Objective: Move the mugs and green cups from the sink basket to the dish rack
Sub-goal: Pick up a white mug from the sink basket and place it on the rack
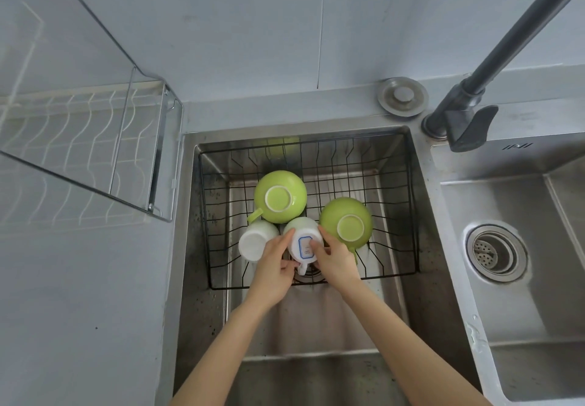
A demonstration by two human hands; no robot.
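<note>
A black wire sink basket (408, 203) sits in the left sink bowl. In it, upside down, are two green cups, one at the back (280, 196) and one at the right (346, 220). Two white mugs lie in front: a plain mug (254, 241) at the left and a mug with a blue-edged label on its base (304, 241) in the middle. My left hand (275, 271) and my right hand (335, 261) both grip the labelled mug from either side. The white wire dish rack (72, 139) stands on the counter at the left, holding nothing.
A dark faucet (465, 120) rises at the back right of the sink. A round metal sink stopper (402, 96) lies on the back ledge. The second sink bowl with a drain strainer (493, 252) is on the right. A metal frame (158, 139) borders the dish rack.
</note>
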